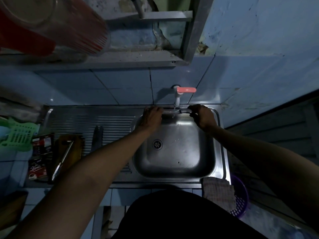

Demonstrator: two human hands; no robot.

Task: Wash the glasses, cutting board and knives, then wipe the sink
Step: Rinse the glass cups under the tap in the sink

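A knife (170, 111) lies level under the white tap (177, 98), where a thin stream of water falls on it. My right hand (203, 117) is closed around its dark handle at the back right of the steel sink (174, 163). My left hand (152, 116) grips the blade end from the left. A wooden cutting board (76, 149) rests on the drainboard at the left, with a metal-handled knife (63, 160) lying on top of it. Two dark knives (97, 137) lie side by side on the ribbed drainboard. No glasses show.
The tap's pink lever (187, 90) points right. A checked cloth (218, 192) hangs over the sink's front right corner, above a purple basket (241, 204). A green basket (17, 135) and sachet packs (39, 161) stand at the far left. A red-lidded jug (69, 23) looms at the upper left.
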